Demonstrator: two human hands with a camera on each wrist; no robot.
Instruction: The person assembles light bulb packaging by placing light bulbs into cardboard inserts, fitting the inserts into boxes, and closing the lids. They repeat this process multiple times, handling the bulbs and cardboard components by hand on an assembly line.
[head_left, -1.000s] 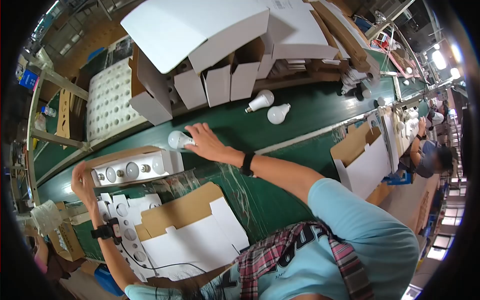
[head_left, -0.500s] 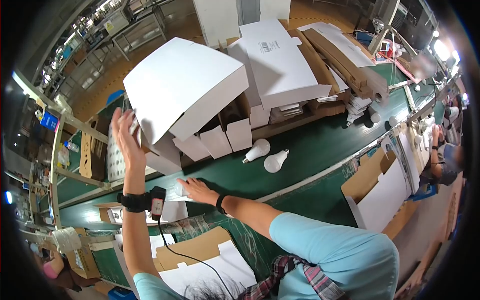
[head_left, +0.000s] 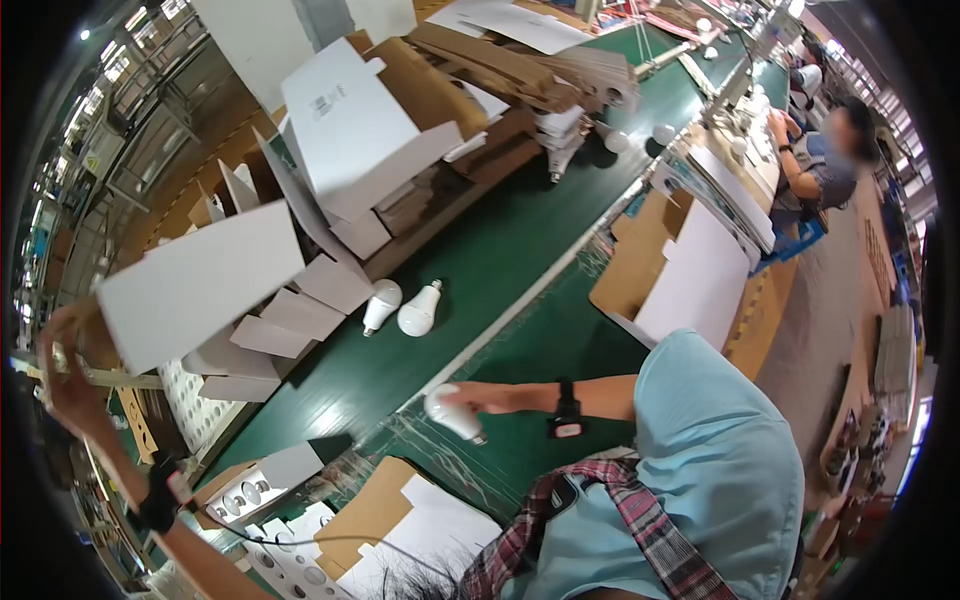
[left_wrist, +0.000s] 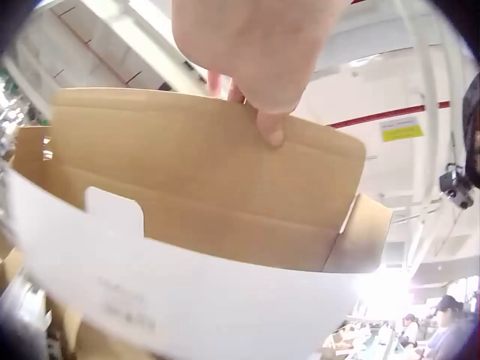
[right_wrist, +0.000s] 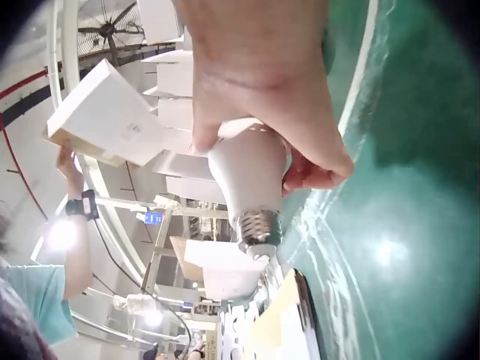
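Note:
My left hand is raised at the far left and pinches the edge of a white cardboard box. In the left wrist view, a fingertip presses on the brown inside of its flap, and the other fingers are mostly hidden. My right hand grips a white light bulb by its round end, metal screw base pointing away from the palm. Below and left of it, a long open box holds several bulbs in a row. Two more bulbs, a left one and a right one, lie on the green belt.
Several upright white boxes and a large white carton stand along the belt's far side. Flat cardboard lies near my body. Another open carton stands to the right, where a person sits. A metal rail borders the belt.
My left hand has left the long bulb box, risen to the far left and taken hold of the white box, which is now tilted. My right hand has brought a bulb off the belt, closer to my body.

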